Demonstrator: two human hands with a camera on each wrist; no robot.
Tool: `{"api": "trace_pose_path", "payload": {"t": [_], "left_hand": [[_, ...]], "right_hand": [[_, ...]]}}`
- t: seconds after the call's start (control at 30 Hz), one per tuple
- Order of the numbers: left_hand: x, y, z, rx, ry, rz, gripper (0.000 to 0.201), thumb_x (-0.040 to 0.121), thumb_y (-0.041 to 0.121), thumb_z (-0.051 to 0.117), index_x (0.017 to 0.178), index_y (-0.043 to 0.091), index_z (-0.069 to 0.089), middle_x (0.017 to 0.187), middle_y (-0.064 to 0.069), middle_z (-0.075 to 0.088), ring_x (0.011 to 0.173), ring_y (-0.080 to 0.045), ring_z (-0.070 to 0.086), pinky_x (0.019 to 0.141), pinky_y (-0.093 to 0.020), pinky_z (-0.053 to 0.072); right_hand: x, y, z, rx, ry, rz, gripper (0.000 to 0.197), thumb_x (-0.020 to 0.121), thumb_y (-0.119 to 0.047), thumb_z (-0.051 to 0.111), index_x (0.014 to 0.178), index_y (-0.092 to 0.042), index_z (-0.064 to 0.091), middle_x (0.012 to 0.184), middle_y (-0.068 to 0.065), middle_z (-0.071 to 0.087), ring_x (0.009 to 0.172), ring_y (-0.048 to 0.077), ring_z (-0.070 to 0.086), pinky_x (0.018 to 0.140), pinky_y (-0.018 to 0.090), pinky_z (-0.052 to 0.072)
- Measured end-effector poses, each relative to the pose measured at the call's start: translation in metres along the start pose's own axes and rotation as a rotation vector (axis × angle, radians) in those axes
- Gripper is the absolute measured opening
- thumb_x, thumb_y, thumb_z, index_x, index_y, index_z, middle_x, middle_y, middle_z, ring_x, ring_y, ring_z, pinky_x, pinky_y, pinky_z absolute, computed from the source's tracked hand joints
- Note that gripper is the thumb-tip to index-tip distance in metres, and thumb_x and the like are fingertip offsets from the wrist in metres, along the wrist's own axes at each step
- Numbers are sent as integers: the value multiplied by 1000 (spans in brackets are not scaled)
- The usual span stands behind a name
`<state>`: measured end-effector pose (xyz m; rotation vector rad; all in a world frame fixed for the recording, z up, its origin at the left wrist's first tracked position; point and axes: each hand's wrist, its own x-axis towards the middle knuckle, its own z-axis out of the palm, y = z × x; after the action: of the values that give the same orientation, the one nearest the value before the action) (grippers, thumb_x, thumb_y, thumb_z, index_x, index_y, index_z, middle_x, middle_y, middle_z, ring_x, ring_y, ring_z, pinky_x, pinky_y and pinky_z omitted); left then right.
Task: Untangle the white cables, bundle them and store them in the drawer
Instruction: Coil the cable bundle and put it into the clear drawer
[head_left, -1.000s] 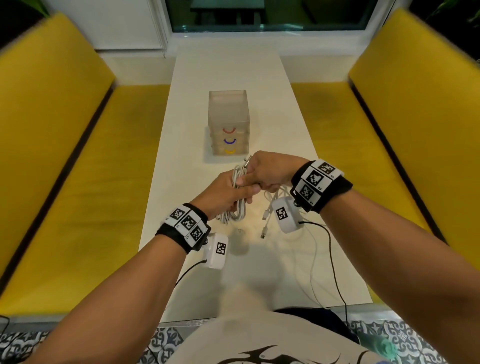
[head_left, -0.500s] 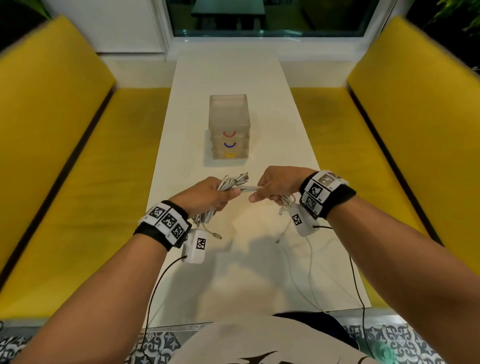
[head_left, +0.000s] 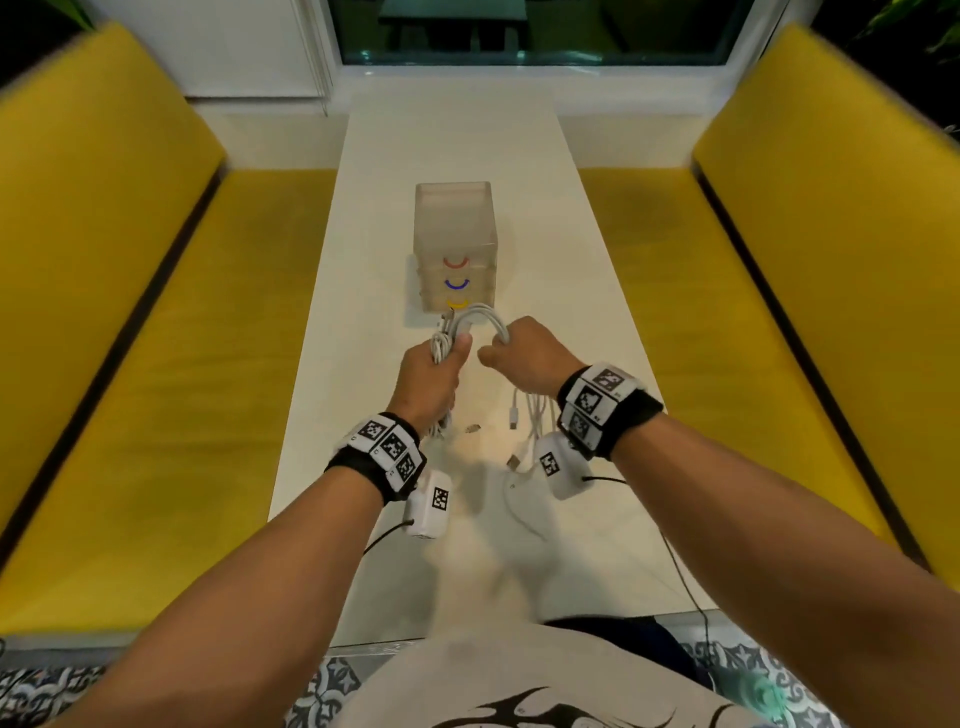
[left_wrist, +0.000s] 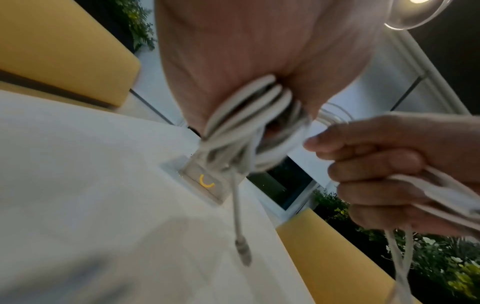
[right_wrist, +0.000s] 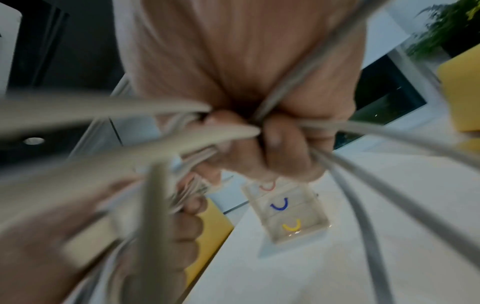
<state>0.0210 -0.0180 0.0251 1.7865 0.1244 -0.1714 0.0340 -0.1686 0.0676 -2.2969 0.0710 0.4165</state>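
My left hand (head_left: 434, 364) grips a coiled bundle of white cables (head_left: 445, 340) above the white table (head_left: 363, 415). From the bundle a few strands arch over to my right hand (head_left: 519, 353), which is closed round them. In the left wrist view the coil (left_wrist: 249, 123) sits in the left fist and one plug end (left_wrist: 242, 250) dangles. More white cable ends (head_left: 524, 421) hang or lie below the right wrist. The clear three-drawer box (head_left: 454, 244), with red, blue and yellow handles, stands just beyond both hands, all drawers closed. The right wrist view is blurred, and the strands (right_wrist: 298, 67) run through the right fist.
Yellow bench seats (head_left: 156, 364) flank the narrow table on both sides. Black sensor wires (head_left: 691, 587) trail from the wrist units across the near table. A window (head_left: 519, 31) closes off the far end.
Both hands moved forward, toward the drawer box. The bundle turned more upright in the left hand, and the right hand drew a loop of cable up and over to the right.
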Motion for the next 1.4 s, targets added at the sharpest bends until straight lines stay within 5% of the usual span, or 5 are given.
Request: {"api": "trace_pose_path", "payload": {"t": [0.13, 0.33, 0.73, 1.1, 1.4], "left_hand": [[-4, 4, 7, -93, 24, 33, 61, 74, 77, 62, 69, 17, 48, 57, -2, 45, 51, -18, 42, 52, -30, 38], [0, 7, 10, -249, -48, 29, 73, 68, 69, 74, 106, 8, 64, 94, -5, 75, 86, -17, 74, 73, -30, 58], [7, 10, 8, -291, 37, 47, 17, 100, 15, 59, 89, 4, 58, 70, -11, 67, 61, -25, 64, 61, -37, 55], [2, 21, 5, -553, 146, -1, 37, 97, 29, 66, 68, 13, 50, 45, 0, 39, 41, -18, 46, 53, -32, 49], [7, 19, -15, -555, 189, 12, 29, 97, 33, 66, 75, 16, 55, 49, -1, 41, 42, -16, 45, 53, -31, 46]], "right_hand": [[-8, -8, 21, -36, 101, 29, 23, 82, -12, 62, 64, -11, 49, 63, 4, 55, 57, 22, 53, 49, 27, 36], [-21, -20, 32, -308, 85, -146, 4, 85, -14, 58, 86, -15, 61, 76, 1, 61, 75, 26, 65, 65, 35, 53], [-19, 22, 26, 90, -137, -191, 10, 86, -5, 63, 77, -9, 63, 70, 3, 56, 57, 11, 47, 58, 25, 40], [-10, 48, 48, -53, -43, -221, 14, 87, -15, 53, 81, -27, 49, 78, -1, 59, 71, 24, 55, 71, 45, 51], [-13, 55, 38, 575, 12, -240, 9, 91, -12, 73, 83, -15, 68, 63, -18, 62, 53, 1, 46, 55, 15, 38]]}}
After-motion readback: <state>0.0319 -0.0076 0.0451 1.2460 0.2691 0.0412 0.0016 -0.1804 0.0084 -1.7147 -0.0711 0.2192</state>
